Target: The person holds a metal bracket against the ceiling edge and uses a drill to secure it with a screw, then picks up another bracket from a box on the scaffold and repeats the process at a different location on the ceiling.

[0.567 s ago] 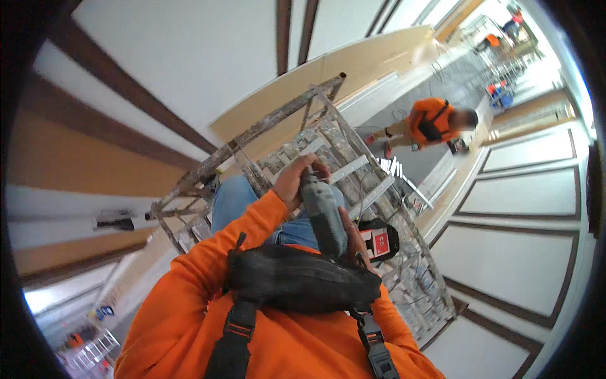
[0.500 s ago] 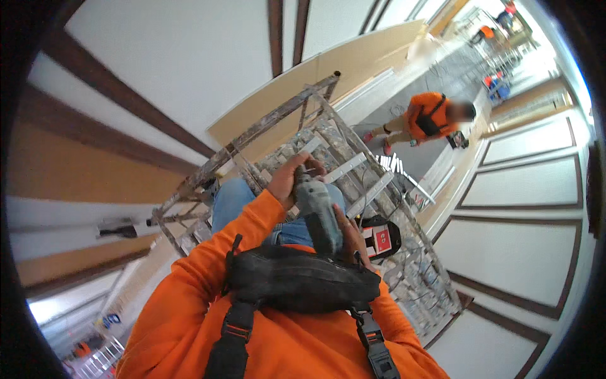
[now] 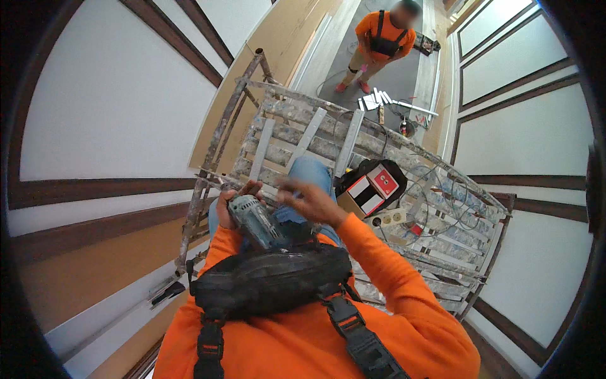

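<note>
My left hand (image 3: pixel 225 208) grips a grey-teal power tool (image 3: pixel 262 224), its slim nose pointing up and left over my jeans (image 3: pixel 312 168). Right of the tool, my right hand (image 3: pixel 309 202) is off it and slightly blurred, fingers partly extended, with nothing visible in them. A black pouch (image 3: pixel 271 278) is strapped across my orange top. I sit on a paint-spattered scaffold platform (image 3: pixel 429 259) with grey metal strips (image 3: pixel 347 139) lying on it. Beside my right hand lie a black bag (image 3: pixel 347 180) with red-and-white boxes (image 3: pixel 382 181), a power strip (image 3: pixel 388 219) and loose cables.
A person (image 3: pixel 382 41) in orange stands on the grey floor beyond the scaffold rail (image 3: pixel 255 63). White pieces (image 3: pixel 379 101) and a black object (image 3: pixel 423 44) lie near them. Panelled walls (image 3: pixel 517 126) run on both sides, with tan boards (image 3: pixel 214 139) at the left.
My view has swung, bringing the hallway upright. My right hand has left the tool and risen to its right; my left hand still holds it. The other person now faces this way.
</note>
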Demonstrator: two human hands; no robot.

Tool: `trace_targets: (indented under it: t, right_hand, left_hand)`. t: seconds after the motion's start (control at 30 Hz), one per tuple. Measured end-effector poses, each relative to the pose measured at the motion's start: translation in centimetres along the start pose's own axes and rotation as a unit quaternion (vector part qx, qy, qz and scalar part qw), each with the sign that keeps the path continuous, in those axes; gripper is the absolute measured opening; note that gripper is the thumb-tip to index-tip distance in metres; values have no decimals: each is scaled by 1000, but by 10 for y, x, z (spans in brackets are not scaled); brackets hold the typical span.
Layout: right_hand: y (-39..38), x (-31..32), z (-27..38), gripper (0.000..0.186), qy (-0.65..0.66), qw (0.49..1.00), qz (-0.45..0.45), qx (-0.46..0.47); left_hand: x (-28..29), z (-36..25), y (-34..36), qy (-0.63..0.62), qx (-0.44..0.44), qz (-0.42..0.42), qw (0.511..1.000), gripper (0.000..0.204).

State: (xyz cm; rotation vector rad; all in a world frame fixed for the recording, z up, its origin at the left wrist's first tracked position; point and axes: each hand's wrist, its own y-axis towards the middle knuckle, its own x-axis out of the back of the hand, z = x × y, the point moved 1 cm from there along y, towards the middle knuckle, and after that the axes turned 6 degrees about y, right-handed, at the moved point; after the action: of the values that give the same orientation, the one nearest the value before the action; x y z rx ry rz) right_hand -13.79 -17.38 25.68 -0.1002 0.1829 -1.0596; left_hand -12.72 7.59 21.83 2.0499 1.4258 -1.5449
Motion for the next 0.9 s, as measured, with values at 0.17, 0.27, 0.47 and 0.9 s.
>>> trace_targets:
  t: [0.17, 0.27, 0.47, 0.9]
  right_hand:
    - [50, -11, -4, 31, -167, 975, -100, 104]
    - [41, -20, -18, 19, -208, 936, -241, 148]
    - [46, -22, -11, 20, -113, 932, -340, 58]
    - [30, 31, -45, 26, 52, 888, -454, 51]
  left_hand:
    - [11, -14, 13, 80, 41, 64, 994, 75]
    - [-41, -7, 25, 35, 78, -9, 996, 80]
    - [-55, -4, 41, 75, 94, -7, 993, 80]
    - [-70, -5, 54, 78, 127, 101, 984, 77]
